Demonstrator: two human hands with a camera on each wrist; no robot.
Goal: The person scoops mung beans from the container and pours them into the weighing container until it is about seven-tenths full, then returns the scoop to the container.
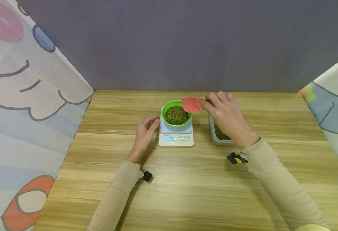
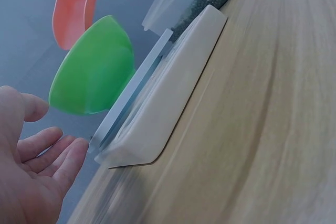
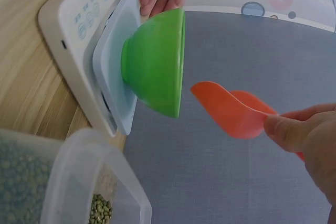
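A green bowl (image 3: 155,66) holding small green beans (image 1: 175,116), like mung beans, stands on a white kitchen scale (image 1: 176,143). The lit display (image 1: 169,139) seems to read 139.8. My right hand (image 1: 226,114) pinches the handle of a red scoop (image 1: 190,105), whose front overlaps the bowl's right rim in the head view. Both wrist views show the scoop raised beyond the rim, and its inside looks bare in the left one. At the scale's left side is my left hand (image 1: 146,133), fingers relaxed, fingertips (image 2: 79,148) right at the weighing plate's edge, holding nothing.
A clear plastic container (image 1: 215,141) with more green beans (image 1: 221,133) stands right of the scale, partly under my right hand and forearm. The wooden table (image 1: 169,192) ends at a dark grey panel (image 1: 169,45) behind. Printed cloth (image 1: 21,144) hangs at the left.
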